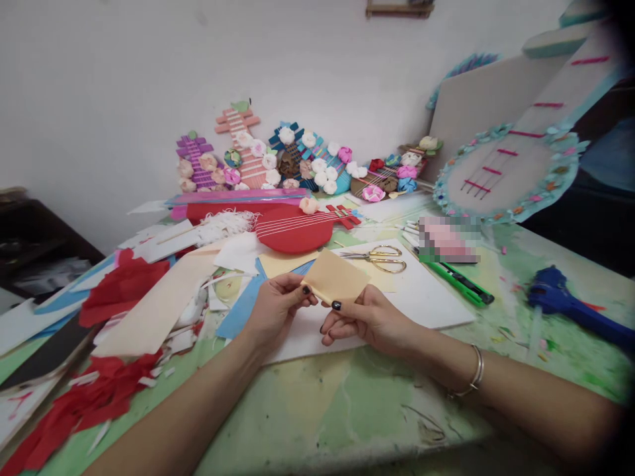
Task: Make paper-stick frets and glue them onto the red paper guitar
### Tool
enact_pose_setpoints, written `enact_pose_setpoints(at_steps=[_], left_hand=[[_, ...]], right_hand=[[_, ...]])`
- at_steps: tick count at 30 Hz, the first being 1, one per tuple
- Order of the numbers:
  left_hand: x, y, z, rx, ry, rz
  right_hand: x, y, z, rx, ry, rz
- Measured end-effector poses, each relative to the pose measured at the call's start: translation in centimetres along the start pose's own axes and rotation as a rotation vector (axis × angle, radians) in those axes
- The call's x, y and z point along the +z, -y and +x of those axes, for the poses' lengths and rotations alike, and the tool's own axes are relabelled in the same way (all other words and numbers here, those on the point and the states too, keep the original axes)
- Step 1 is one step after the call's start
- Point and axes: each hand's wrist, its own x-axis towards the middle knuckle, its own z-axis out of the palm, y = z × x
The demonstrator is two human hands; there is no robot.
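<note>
My left hand and my right hand meet over a white board and together pinch a small folded piece of peach crepe paper. Each hand grips its lower edge between thumb and fingers. The paper stands tilted up from the fingertips. Gold-handled scissors lie just beyond it on the board. A silver bangle circles my right wrist.
A red paper lute lies behind the hands, with flower-decorated lutes against the wall. Red and peach paper sheets pile at left. A green cutter, a blue glue gun and a large lute model are at right.
</note>
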Motion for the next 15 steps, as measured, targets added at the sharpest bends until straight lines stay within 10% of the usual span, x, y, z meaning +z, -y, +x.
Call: enact_pose_setpoints(at_steps=[15], left_hand=[[0.51,0.1,-0.07,0.029,-0.017,-0.028]], right_hand=[[0.11,0.04,0.04,0.025,0.014,0.069]])
